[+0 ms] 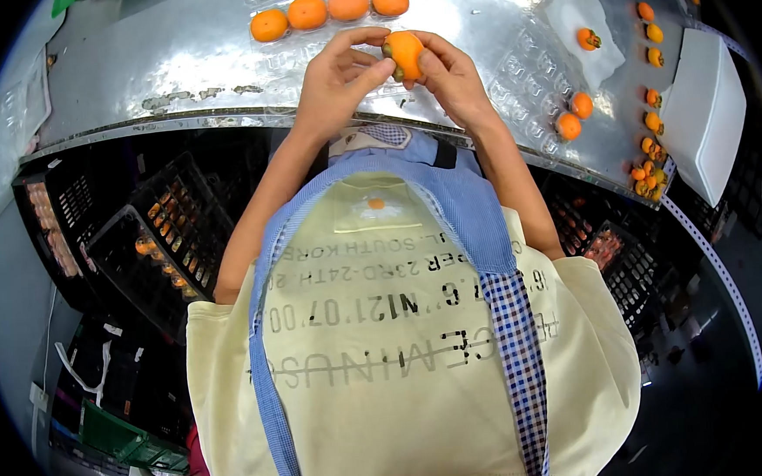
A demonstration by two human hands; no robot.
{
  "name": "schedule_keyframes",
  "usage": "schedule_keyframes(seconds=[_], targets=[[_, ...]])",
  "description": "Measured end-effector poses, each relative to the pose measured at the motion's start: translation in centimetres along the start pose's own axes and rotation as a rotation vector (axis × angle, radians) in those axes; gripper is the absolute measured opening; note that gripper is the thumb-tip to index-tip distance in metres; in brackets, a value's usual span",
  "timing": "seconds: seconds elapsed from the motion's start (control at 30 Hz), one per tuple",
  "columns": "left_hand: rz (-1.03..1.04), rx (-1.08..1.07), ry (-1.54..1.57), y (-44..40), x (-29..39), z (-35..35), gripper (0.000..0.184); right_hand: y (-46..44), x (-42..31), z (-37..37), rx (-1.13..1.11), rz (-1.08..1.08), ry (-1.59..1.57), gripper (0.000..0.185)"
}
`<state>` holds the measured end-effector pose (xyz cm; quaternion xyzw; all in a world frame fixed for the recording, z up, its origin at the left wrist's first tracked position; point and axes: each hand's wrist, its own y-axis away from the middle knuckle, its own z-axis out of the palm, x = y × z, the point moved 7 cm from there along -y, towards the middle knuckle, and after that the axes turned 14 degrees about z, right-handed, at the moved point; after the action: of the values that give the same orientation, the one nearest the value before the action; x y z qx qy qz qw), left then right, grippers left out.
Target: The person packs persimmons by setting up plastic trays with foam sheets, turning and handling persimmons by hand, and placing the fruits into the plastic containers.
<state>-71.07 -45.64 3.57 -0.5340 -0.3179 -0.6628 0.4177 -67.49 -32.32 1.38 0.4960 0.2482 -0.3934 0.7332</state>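
Observation:
Between my two hands, above the metal table's near edge, is an orange persimmon (406,50) tipped so its green-brown calyx faces left. My left hand (341,79) has its thumb and fingertips on the calyx side. On the fruit's other side, the fingers and thumb of my right hand (456,74) grip it. Just beyond my hands, several persimmons (348,4) stand in a row in a clear plastic tray.
A clear moulded tray (519,77) lies on the metal table (187,62), with two persimmons (570,125) near its corner. Another persimmon (589,39) rests on white sheeting (569,8). Loose persimmons line the right edge beside a white box (707,113). Black crates (150,243) stand below left.

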Motion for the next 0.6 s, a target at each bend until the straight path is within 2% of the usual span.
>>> schedule_keyframes(seconds=[0.1,0.23,0.3,0.4,0.5,0.6], targets=[[-0.023,0.024,0.055,0.1,-0.1,0.0,0.038,0.6,-1.3,0.7,0.067,-0.116,0.081,0.04],[-0.077,0.002,-0.03,0.3,-0.7,-0.1,0.039,0.9,-1.9,0.9,0.148,-0.261,0.377,0.053],[-0.085,0.019,0.05,0.3,-1.0,-0.3,0.04,1.1,-2.6,1.1,0.192,-0.379,0.581,0.057],[-0.11,0.042,0.17,0.4,-1.6,-0.7,0.041,1.3,-3.0,0.9,0.242,-0.427,0.536,0.056],[-0.129,0.055,0.215,0.6,-2.0,-0.9,0.04,1.4,-3.4,1.2,0.252,-0.468,0.676,0.054],[-0.134,0.038,0.148,0.6,-1.9,-1.0,0.039,1.8,-4.0,1.8,0.289,-0.414,0.844,0.051]])
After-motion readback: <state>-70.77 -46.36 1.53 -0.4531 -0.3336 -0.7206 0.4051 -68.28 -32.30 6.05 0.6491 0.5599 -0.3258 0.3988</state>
